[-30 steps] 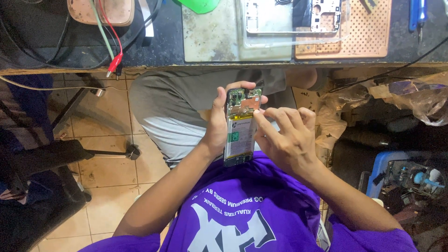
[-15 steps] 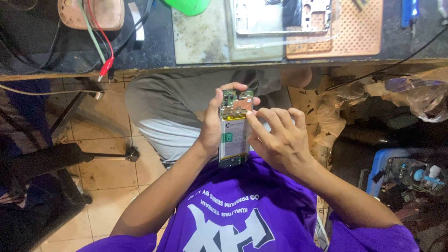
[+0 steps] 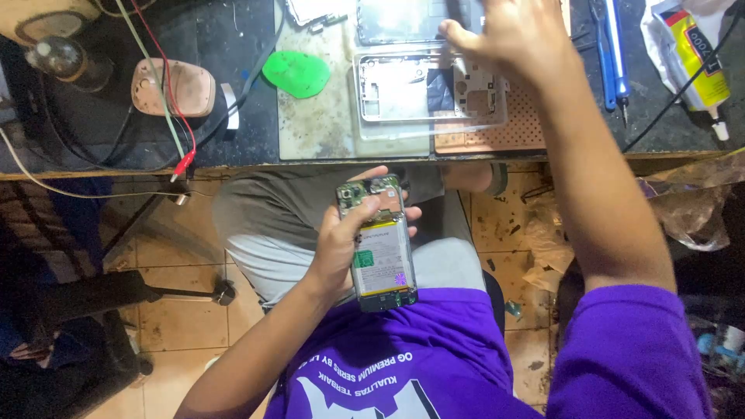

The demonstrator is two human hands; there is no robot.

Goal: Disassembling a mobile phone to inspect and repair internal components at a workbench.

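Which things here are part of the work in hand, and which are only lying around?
In use:
- opened phone with its battery showing, held in the left hand
- phone frame on the bench, under the right hand

Lying about:
- green pick
- blue tools
- glue tube
- red and black clip leads
- small bottle

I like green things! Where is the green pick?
In the head view, the green pick lies on the workbench, left of the clear phone frame.
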